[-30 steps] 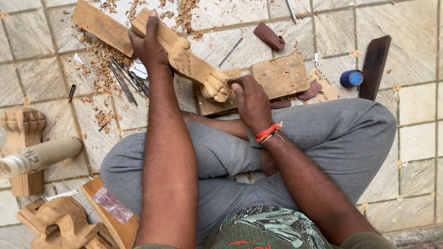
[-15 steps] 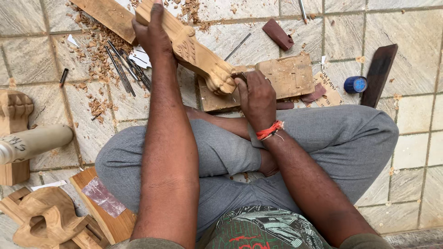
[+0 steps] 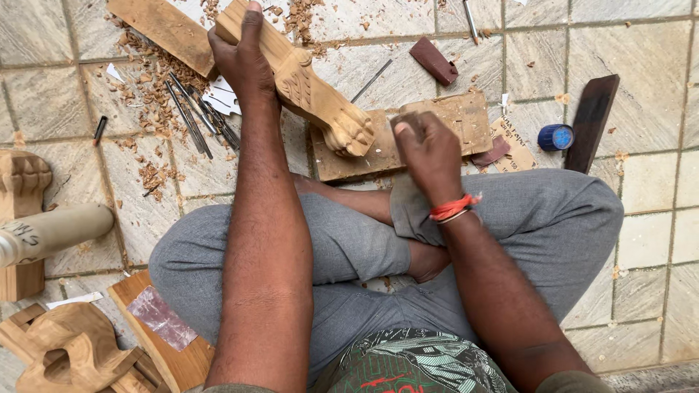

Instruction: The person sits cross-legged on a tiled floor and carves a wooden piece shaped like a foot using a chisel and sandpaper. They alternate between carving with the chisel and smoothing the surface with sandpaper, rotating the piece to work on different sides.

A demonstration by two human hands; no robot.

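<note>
Left hand [image 3: 244, 62] clenched around the square upper end of the carved wooden leg [image 3: 302, 80], whose paw foot rests on the flat board [image 3: 444, 120]. Right hand [image 3: 429, 153] is closed just beside that foot (contents cannot be told). Judged rigid, fairly heavy hardwood; best held by the plain square end, sparing the fine carving.

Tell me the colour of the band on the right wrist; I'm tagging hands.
The wrist band is orange-red, clearest in the head view, just behind the right hand.

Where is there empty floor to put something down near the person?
Bare tiles lie right of the dark wood strip and blue cap, beside the right knee. More lie between the wooden post and the left knee. The chisels and shavings crowd the upper left.
</note>
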